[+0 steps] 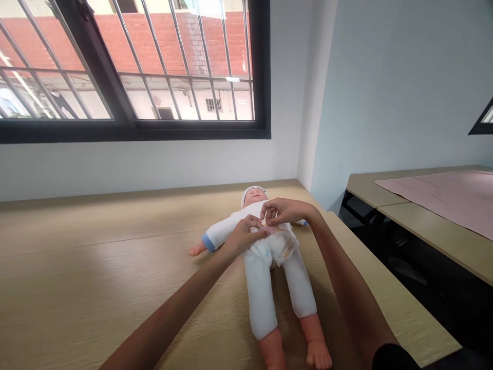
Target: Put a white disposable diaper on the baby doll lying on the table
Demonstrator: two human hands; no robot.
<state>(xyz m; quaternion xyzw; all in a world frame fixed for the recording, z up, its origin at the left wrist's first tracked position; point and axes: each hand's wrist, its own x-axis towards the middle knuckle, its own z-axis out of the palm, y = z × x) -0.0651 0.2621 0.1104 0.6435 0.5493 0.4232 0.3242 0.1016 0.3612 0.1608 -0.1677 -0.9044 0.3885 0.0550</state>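
Note:
A baby doll (259, 295) lies on its back on the wooden table, its head toward the wall and its feet toward me. It wears a white top with blue cuffs, a pale cap and a white diaper (275, 251) with coloured prints. At the diaper's front waist, my left hand (247, 234) is closed, thumb and fingers pinching the upper edge. My right hand (283, 210) comes in from the other side over the doll's belly, fingers curled down and closed on the same waist edge. The fingers partly hide the waistband.
The wooden table (96, 288) reaches back to the wall, and its right edge runs close to the doll. Beyond a dark gap, another table (431, 226) carries a pink cloth (454, 198). A barred window (185, 67) is above.

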